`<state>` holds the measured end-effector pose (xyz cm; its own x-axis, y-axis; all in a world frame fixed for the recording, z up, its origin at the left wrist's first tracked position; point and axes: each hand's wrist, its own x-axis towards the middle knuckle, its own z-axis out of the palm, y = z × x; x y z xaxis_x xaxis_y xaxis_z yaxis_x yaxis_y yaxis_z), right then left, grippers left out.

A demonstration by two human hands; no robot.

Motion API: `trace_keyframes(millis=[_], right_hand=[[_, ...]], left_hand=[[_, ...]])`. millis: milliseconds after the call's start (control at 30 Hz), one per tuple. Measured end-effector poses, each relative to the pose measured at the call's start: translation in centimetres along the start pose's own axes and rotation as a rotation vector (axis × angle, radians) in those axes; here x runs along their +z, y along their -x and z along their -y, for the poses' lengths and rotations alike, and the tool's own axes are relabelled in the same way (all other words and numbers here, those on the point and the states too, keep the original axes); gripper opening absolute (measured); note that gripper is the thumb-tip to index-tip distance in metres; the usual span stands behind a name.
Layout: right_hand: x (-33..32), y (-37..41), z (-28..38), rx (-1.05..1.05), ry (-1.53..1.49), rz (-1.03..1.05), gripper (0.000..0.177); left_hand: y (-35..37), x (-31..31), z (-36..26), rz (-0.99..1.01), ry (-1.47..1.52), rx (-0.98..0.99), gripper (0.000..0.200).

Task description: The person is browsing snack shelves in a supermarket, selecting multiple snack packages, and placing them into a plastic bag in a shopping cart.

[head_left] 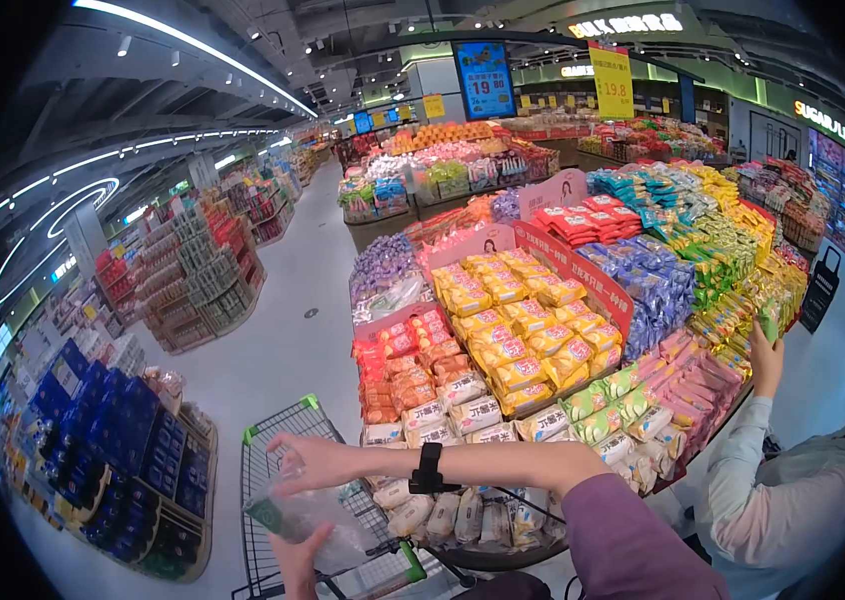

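Observation:
Over a shopping cart (288, 428), my two hands are at a clear plastic bag (328, 522) with something green showing at its left end. My right hand (321, 462) reaches across from the right, a black band on its wrist. Its fingers are curled at the bag's upper edge, and the fingertips are partly hard to make out. From below, my left hand (300, 560) grips the bag, thumb up along its side. The bag hides part of the left fingers. White wrapped snack packs (475, 413) lie just beyond my right forearm.
A heaped display of yellow packs (515, 335) and other bagged snacks stands ahead. At right, another person's hand (767, 352) holds a green pack. Blue boxes (68, 390) are stacked left of the aisle (288, 300). A black bag-shaped sign (822, 288) stands far right.

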<state>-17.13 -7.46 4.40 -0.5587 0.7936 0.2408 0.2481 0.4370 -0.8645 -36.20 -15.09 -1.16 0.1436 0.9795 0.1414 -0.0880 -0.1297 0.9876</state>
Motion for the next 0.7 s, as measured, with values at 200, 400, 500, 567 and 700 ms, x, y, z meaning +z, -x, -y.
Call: trace_keyframes(millis=[200, 400, 500, 567, 700], right_hand=[[3.0, 0.2, -1.3, 0.270, -0.282, 0.184, 0.102], [4.2, -0.7, -4.3, 0.231, -0.245, 0.174, 0.035], [4.2, -1.3, -5.2, 0.269, -0.303, 0.163, 0.036], [3.5, -1.7, -4.8, 0.281, -0.363, 0.194, 0.039], [2.3, -3.3, -4.8, 0.381, -0.522, 0.227, 0.038]], left_hand=[[-0.3, -2.0, 1.9, -0.111, 0.223, 0.008, 0.064], [-0.6, -3.4, 1.1, -0.188, -0.035, -0.138, 0.048], [-2.7, -5.3, 2.8, -0.292, 0.041, -0.271, 0.044], [-2.5, -7.1, 4.7, -0.230, 0.343, -0.143, 0.052], [-2.8, -7.2, 2.4, -0.106, 0.372, -0.148, 0.038]])
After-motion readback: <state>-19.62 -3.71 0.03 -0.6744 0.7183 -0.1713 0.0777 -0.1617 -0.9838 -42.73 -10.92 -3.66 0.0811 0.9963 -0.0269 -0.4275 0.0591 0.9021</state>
